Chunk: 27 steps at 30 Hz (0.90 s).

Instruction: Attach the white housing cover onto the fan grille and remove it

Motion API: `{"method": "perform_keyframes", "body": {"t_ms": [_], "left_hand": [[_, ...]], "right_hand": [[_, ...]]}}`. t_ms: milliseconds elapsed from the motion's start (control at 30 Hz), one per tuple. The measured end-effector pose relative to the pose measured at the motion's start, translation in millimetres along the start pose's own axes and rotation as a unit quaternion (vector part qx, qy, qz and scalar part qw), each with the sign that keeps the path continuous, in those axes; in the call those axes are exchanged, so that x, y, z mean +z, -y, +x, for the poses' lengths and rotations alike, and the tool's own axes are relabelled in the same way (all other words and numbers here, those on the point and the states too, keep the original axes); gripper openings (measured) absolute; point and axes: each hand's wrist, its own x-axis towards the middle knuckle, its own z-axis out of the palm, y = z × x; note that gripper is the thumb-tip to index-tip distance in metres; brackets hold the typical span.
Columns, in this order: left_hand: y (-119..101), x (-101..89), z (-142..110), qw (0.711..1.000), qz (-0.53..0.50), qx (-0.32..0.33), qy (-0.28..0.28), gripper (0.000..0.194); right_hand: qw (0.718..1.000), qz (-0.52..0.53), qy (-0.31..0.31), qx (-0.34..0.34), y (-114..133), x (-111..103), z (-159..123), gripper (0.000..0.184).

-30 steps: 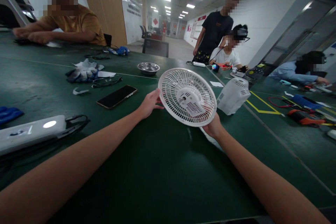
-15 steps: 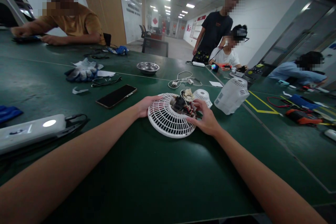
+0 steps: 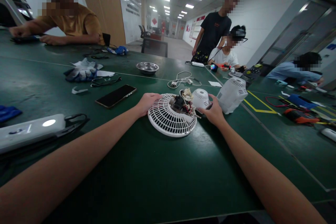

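Observation:
My left hand point(image 3: 148, 104) is closed on the left rim of a round white fan grille point(image 3: 168, 124), which rests on the green table. On top of the grille sits a motor point(image 3: 180, 103) with exposed wires and a cream-coloured piece. Just right of it, my right hand point(image 3: 215, 112) grips a white vented motor cover point(image 3: 201, 98) by its right side, thumb in front and fingers behind. Beyond that hand stands a translucent white plastic housing point(image 3: 232, 95) with slots in its top.
Left of the grille lie a phone point(image 3: 116, 96), work gloves point(image 3: 83, 70) and a white device point(image 3: 31, 133) with a cable. Farther back are a metal bowl point(image 3: 147, 68) and a coiled white cord point(image 3: 181, 80). An orange-and-black tool point(image 3: 299, 116) lies right. Other people are around the table.
My right hand has left the motor and moved right onto the vented cover, which now shows more fully and sits slightly further left. My left hand stays on the grille.

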Motion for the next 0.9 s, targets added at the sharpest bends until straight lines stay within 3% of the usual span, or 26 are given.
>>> {"method": "perform_keyframes", "body": {"t_ms": [67, 133, 233, 333, 433, 567, 700, 900], "left_hand": [[0.1, -3.7, 1.6, 0.995, 0.075, 0.064, -0.024, 0.026], [-1.9, -7.1, 1.1, 0.977, 0.162, 0.137, -0.029, 0.035], [-8.4, -7.4, -5.1, 0.939, 0.267, 0.216, 0.007, 0.032], [-15.9, -1.6, -15.6, 0.917, 0.304, 0.256, 0.044, 0.027], [-21.2, 5.7, -24.8, 0.892, 0.339, 0.282, 0.098, 0.033], [-25.0, 12.7, -32.1, 0.898, 0.306, 0.283, 0.143, 0.050], [-29.9, 15.3, -37.0, 0.891, 0.317, 0.291, 0.148, 0.054], [-35.9, 13.0, -37.8, 0.826, 0.403, 0.343, 0.195, 0.045]], "right_hand": [[0.992, 0.107, -0.032, 0.059, 3.6, 2.9, 2.3, 0.083], [0.962, 0.252, -0.028, 0.096, 12.9, 5.6, 2.0, 0.064], [0.920, 0.382, 0.010, 0.087, 36.2, 9.5, -7.6, 0.052], [0.938, 0.346, 0.011, 0.022, 62.3, 13.3, -25.8, 0.059], [0.961, 0.260, 0.079, -0.058, 80.9, 14.5, -42.3, 0.078], [0.965, 0.186, 0.116, -0.147, 88.7, 10.8, -50.3, 0.084], [0.969, 0.144, 0.110, -0.170, 86.7, 6.0, -49.7, 0.084], [0.963, 0.136, 0.134, -0.191, 85.5, 1.7, -51.5, 0.092]]}}
